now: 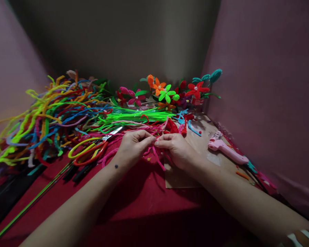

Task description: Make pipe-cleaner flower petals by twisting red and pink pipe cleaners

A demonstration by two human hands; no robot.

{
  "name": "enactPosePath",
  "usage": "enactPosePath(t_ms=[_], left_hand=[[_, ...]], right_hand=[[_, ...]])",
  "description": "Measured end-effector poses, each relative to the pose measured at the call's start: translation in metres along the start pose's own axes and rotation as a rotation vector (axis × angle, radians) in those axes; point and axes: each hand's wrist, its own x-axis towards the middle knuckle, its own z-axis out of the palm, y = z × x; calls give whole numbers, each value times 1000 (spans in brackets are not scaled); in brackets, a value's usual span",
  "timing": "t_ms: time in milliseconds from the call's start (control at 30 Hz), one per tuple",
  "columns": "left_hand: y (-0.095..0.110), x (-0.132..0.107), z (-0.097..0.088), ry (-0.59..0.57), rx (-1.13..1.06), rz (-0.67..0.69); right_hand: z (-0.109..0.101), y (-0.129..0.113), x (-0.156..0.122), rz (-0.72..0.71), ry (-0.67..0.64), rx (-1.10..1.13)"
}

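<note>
No lettering, label, brand, number or sign can be read anywhere in the head view. The pink tool [229,153] on the cardboard [177,180] at the right carries thin dark marks near its far end, too small and blurred to tell whether they are letters, a printed pattern or something else. A small reddish patch [197,102] just below the red flower [196,88] at the back right is likewise too small and dim to make out as print
</note>
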Motion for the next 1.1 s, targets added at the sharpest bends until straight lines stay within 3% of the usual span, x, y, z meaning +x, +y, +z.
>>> enactPosePath(t_ms=[133, 300, 467, 600, 767, 900, 1000, 1100], left_hand=[[-9, 1, 2, 66, 30, 68], [-8, 1, 6, 106, 24, 44], [-4, 2, 1, 7, -33, -62], [-6, 3, -2, -58, -253, -158], [-5, 3, 0, -34, -336, -170], [-6, 4, -4, -124, -391, -192], [-8, 5, -9, -196, -312, -208], [-8, 6, -11, -136, -18, -78]], right_hand=[[5, 0, -5, 85, -56, 97], [8, 2, -7, -7, -27, -67], [7, 2, -5, 49, -77, -153], [8, 1, -5, 121, -130, -100], [6, -1, -5, 138, -158, -112], [5, -3, -6, 170, -171, -116], [6, -2, -6, 142, -166, -156], [7, 3, -5, 114, -169, -202]])
